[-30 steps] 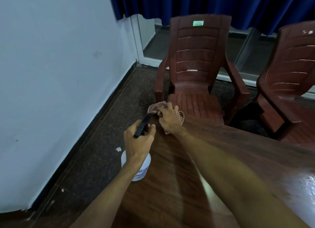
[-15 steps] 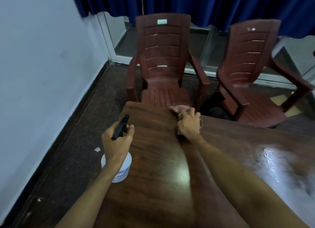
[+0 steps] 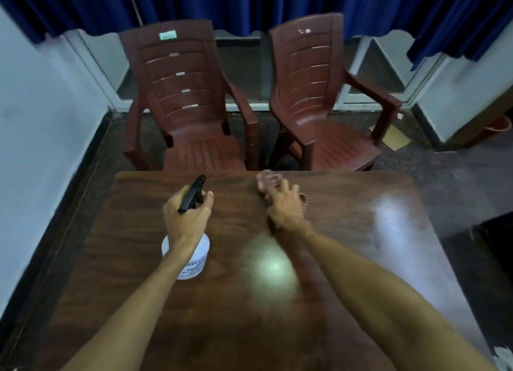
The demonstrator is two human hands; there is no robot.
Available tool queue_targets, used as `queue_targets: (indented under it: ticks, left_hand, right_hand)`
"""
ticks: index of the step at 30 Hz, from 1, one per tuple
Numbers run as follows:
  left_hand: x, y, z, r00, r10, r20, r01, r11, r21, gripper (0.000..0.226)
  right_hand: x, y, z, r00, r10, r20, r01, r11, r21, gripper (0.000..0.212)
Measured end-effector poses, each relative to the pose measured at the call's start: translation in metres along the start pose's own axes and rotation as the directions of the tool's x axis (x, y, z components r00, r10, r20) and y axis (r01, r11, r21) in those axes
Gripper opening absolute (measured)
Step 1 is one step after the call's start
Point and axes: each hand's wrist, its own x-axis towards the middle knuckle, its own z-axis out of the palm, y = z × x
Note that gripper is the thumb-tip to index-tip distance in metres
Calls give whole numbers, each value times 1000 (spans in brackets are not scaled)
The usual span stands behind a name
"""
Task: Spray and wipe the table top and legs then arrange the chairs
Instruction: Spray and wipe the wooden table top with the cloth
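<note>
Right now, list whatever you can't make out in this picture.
- Table legs: hidden in the head view under the table top.
- Cloth: mostly covered by the right hand; both are motion-blurred.
- Spray bottle label: print too small to read; the left hand covers the bottle's neck.
- Sticker on the left chair: too blurred to read.
- Near table edge: cut off by the frame bottom.

Blue curtains (hem scalloped) over glass, white walls, dark floor.

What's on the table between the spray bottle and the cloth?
Nothing: the head view shows only bare table between the spray bottle in the left hand and the cloth under the right hand.
</note>
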Motion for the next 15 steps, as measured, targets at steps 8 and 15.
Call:
queue_targets:
  ticks: [8, 15]
  left_hand:
    - [-50, 50, 89, 998, 36, 58, -38, 999, 31, 20]
    - [-92, 77, 138, 999, 37, 39, -40, 996, 74, 18]
  right_hand:
    - [-2, 155, -42, 953, 274, -128, -265, 960, 86, 50]
    - [-7, 201, -53, 936, 275, -218, -249, 959, 138, 59]
